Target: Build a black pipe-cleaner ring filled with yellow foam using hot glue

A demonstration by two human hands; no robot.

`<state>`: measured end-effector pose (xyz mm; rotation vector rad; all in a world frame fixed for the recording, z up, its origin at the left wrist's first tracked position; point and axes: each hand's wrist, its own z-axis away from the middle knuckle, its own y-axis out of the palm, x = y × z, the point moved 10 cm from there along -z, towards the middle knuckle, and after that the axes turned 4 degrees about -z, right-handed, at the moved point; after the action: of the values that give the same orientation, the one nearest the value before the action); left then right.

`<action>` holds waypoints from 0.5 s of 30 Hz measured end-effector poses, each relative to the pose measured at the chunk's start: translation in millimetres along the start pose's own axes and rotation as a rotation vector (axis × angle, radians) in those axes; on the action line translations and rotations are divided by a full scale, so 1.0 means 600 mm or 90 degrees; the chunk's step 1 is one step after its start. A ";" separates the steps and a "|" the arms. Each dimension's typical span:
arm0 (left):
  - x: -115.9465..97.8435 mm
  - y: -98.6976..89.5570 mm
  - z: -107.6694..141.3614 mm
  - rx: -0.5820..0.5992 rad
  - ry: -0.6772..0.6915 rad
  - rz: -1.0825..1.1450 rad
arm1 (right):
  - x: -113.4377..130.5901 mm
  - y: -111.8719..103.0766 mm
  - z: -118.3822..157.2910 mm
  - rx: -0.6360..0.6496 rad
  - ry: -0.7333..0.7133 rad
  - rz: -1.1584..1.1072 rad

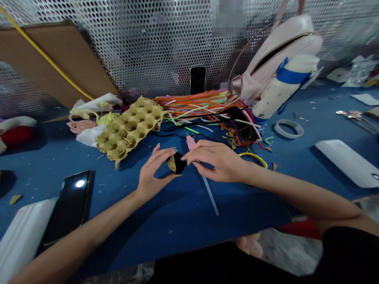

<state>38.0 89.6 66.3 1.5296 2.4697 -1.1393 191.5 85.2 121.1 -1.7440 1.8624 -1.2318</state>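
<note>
A small round ball (176, 163), black with a tan patch, sits between my hands above the blue tabletop (242, 205). My left hand (156, 171) cups it from the left, with fingers curved over and thumb below. My right hand (216, 161) comes in from the right, its fingertips against the ball's right side. Just under those fingers lies a pink tool (191, 142), partly hidden, and a long thin translucent stick (209, 192) runs from beneath the hand toward me.
A tan egg tray (130, 128) and a heap of coloured strips (195, 104) lie just beyond my hands. Farther back stand an upright phone (197, 81) and a pale pink bag (281, 59). A black phone (69, 205) lies at left; a yellow ring (253, 157) lies right.
</note>
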 end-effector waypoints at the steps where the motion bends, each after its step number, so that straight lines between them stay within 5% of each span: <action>1: 0.000 0.000 0.000 -0.001 0.000 0.000 | 0.000 0.000 0.000 0.001 0.002 0.000; 15: 0.003 0.002 -0.002 0.008 -0.011 0.007 | -0.006 -0.004 -0.002 0.013 0.021 -0.040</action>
<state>38.5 92.2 65.8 1.5270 2.4449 -1.1635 192.9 89.5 122.6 -1.7944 1.8188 -1.3065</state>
